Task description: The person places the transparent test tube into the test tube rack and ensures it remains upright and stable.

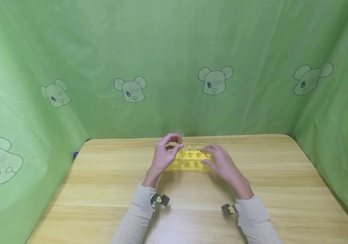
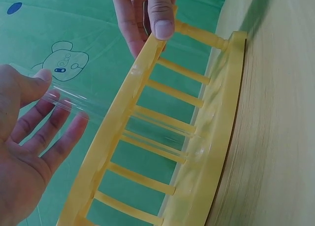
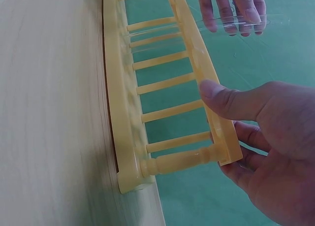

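Observation:
A yellow test tube rack (image 1: 189, 167) stands on the table, with a row of round holes in its top plate and pegs along the back. My left hand (image 1: 163, 154) pinches a clear test tube (image 3: 278, 20) between thumb and fingers, above the rack's left part. The tube runs down through a hole in the top plate, and its lower part shows between the rack's thin bars in the left wrist view. At the rack's right end, my right hand (image 1: 221, 163) grips the top plate, thumb on the near side and fingers behind.
The rack is on a light wooden table (image 1: 192, 217), near its far edge. Green cloth (image 1: 174, 40) printed with bear heads hangs behind and on both sides. Each sleeved wrist wears a small black camera (image 1: 163, 200).

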The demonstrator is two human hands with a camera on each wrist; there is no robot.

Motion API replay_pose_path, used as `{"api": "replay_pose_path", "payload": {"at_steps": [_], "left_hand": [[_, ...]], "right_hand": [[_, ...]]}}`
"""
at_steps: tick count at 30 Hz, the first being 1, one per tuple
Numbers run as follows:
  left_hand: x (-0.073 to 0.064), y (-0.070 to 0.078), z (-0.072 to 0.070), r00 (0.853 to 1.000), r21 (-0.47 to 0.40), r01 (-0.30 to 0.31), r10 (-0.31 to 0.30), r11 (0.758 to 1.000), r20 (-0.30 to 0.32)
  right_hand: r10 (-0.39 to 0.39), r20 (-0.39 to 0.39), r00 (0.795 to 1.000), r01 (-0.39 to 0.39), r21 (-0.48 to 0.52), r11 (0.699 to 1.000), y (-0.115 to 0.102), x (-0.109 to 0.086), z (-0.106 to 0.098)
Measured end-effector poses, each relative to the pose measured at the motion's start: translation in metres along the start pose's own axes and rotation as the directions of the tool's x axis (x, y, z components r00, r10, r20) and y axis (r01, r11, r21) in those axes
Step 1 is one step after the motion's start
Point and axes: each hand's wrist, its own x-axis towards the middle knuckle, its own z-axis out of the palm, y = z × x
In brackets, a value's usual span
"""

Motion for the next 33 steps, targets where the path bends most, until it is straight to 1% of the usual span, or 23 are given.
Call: {"api": "replay_pose_path", "payload": {"at_steps": [6,11,15,22,26,30,33], "left_hand": [[0.0001,-0.0008,-0.0012,1.000,-0.003,0.015,-0.015,1.000,0.008],[0.0018,0.0012,-0.0013,1.000,0.007,0.023,-0.023,1.000,-0.002],[0.0021,0.0019,-0.0014,1.000,-0.002,0.022,-0.022,1.000,-0.005],[0.0021,0.0031,-0.0037,0.999,0.007,0.036,-0.036,0.999,0.016],[0.0017,0.0023,-0.0054,0.999,-0.011,0.043,-0.042,0.999,0.033],[0.0010,0.0007,-0.0073,0.998,-0.029,0.054,-0.053,0.998,0.037],[-0.0005,-0.0004,-0.0104,0.996,-0.033,0.073,-0.071,0.997,0.058]], "right_hand": [[0.007,-0.001,1.000,-0.007,-0.003,1.000,-0.0010,-0.0001,0.0004],[0.006,-0.001,1.000,-0.006,-0.007,1.000,-0.0014,0.0015,-0.0002],[0.015,0.006,1.000,-0.015,-0.005,1.000,-0.0017,0.0017,-0.0006],[0.012,0.005,1.000,-0.012,0.000,1.000,-0.0027,0.0019,-0.0013],[0.011,0.008,1.000,-0.011,0.000,1.000,-0.0028,0.0023,-0.0019],[0.008,0.011,1.000,-0.008,0.003,1.000,-0.0013,0.0027,-0.0022],[0.003,0.010,1.000,-0.004,0.023,1.000,0.0016,0.0020,-0.0018]]}}
